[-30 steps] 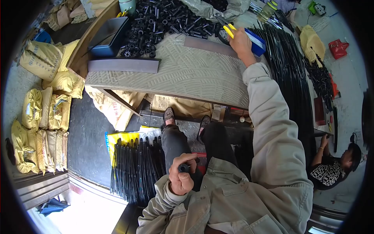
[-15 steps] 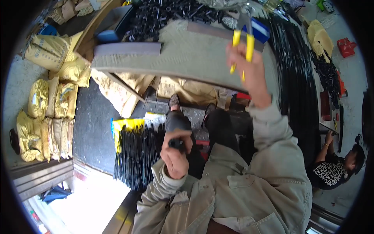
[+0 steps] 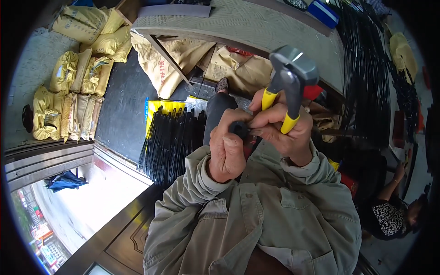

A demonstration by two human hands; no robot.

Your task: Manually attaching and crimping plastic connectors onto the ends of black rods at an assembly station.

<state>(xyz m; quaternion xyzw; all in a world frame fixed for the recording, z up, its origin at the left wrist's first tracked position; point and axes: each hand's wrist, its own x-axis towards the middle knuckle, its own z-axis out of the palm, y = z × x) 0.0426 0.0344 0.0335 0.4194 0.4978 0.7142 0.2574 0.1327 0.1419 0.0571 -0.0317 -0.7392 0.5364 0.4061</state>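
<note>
My left hand [image 3: 225,158] is closed around a short black tubular part [image 3: 238,129], its round end with a hole facing up. Close against it, my right hand [image 3: 288,135] grips a pair of pincers [image 3: 293,73] with yellow handles and a dark metal head pointing up and away. The right fingertips also pinch at the black part's side; whatever thin piece is between them is too small to make out. Both hands are above my lap. Left of my knee stands a bundle of thin black rods [image 3: 172,142].
Ahead is a workbench [image 3: 238,23] with a blue box [image 3: 323,13] on it. Long black strips [image 3: 364,68] hang along its right. Yellow sacks [image 3: 66,73] are stacked at far left; paper sacks [image 3: 174,59] lie beneath the bench. A co-worker [image 3: 389,215] is at far right.
My right hand has come back from over the bench with the pincers and met my left hand. The view has tilted, so the bench sits higher. The left hand still holds the black part.
</note>
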